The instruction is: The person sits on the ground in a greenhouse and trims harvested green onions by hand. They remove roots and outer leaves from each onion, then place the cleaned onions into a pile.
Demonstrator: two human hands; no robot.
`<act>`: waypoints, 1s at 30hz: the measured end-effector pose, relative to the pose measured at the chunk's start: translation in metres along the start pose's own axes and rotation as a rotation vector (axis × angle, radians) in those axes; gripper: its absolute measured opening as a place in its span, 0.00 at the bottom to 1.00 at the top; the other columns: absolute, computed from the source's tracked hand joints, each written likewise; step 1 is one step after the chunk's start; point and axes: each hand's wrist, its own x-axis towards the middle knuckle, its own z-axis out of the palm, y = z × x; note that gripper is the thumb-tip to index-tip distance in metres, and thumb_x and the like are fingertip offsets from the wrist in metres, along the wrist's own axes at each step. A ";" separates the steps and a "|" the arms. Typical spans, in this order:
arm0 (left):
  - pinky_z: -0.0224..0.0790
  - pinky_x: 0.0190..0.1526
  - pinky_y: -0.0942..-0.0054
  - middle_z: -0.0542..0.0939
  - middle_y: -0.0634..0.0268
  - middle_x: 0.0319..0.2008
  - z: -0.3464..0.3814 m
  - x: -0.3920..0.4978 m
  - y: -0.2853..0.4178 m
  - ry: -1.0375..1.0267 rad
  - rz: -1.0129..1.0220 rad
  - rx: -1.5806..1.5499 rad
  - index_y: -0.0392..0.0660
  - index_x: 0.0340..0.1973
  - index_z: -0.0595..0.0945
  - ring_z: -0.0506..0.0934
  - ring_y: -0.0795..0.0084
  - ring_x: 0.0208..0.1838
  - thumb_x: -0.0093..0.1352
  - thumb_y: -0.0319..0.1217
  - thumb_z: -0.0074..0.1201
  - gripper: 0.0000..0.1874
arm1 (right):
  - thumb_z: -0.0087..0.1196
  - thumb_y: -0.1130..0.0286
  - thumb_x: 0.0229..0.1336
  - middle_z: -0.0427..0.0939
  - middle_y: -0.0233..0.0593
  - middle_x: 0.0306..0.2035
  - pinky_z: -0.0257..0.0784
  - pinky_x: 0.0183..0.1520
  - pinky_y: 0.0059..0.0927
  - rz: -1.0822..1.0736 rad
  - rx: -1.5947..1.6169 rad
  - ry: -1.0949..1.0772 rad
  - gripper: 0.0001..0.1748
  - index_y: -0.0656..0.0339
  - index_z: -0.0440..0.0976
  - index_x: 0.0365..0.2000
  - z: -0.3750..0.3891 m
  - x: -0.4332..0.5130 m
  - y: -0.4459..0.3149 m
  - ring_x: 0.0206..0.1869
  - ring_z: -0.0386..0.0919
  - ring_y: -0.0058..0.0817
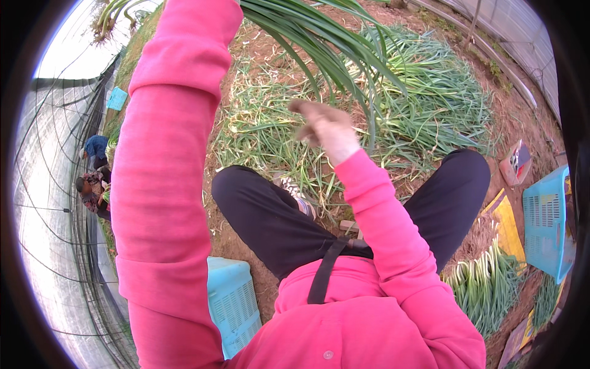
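Note:
My left hand is out of view beyond the top edge; its raised pink sleeve fills the left side. Long green leaves [322, 41] of a leek-like plant bunch run from the top of that sleeve towards the right. Pale stems with roots [105, 27] show at the top left, on the sleeve's other side. My right hand [329, 129], blurred and with soil-brown fingers, is below the hanging leaves with its fingers apart and nothing visible in it. Under it lies a litter of loose leaves and stalks [262, 115]. A thick heap of green leaves [428, 92] spreads to the right.
Blue plastic crates stand at lower left [235, 300] and far right [544, 212]; another [116, 98] is farther off. Trimmed plants [484, 286] lie in a row by a yellow sheet [509, 221]. A pinkish container [515, 163] holds items. Two people [96, 146] work at far left.

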 end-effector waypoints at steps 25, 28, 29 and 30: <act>0.67 0.55 0.69 0.79 0.49 0.49 -0.025 0.045 -0.080 0.042 -0.087 0.167 0.39 0.58 0.69 0.76 0.58 0.55 0.59 0.20 0.53 0.29 | 0.57 0.63 0.58 0.78 0.37 0.25 0.70 0.22 0.22 0.249 -0.060 0.095 0.16 0.64 0.76 0.41 0.024 -0.038 0.043 0.20 0.73 0.21; 0.67 0.55 0.69 0.79 0.49 0.49 -0.034 0.055 -0.109 0.040 -0.122 0.250 0.38 0.59 0.69 0.76 0.58 0.55 0.59 0.20 0.53 0.29 | 0.59 0.66 0.56 0.77 0.39 0.33 0.71 0.24 0.22 -0.064 -0.031 0.685 0.20 0.64 0.70 0.47 -0.001 -0.018 0.009 0.24 0.74 0.22; 0.67 0.55 0.69 0.78 0.49 0.49 -0.037 0.059 -0.118 0.038 -0.133 0.274 0.38 0.59 0.68 0.76 0.58 0.55 0.59 0.20 0.53 0.29 | 0.60 0.66 0.55 0.77 0.40 0.37 0.72 0.24 0.22 -0.095 -0.156 0.766 0.25 0.65 0.67 0.51 -0.012 -0.010 -0.001 0.25 0.74 0.22; 0.67 0.55 0.69 0.78 0.49 0.49 -0.039 0.062 -0.124 0.034 -0.143 0.298 0.38 0.59 0.68 0.76 0.58 0.55 0.59 0.20 0.53 0.29 | 0.60 0.66 0.55 0.76 0.42 0.41 0.72 0.24 0.23 -0.160 -0.118 0.681 0.29 0.65 0.64 0.54 -0.017 -0.003 -0.007 0.26 0.74 0.23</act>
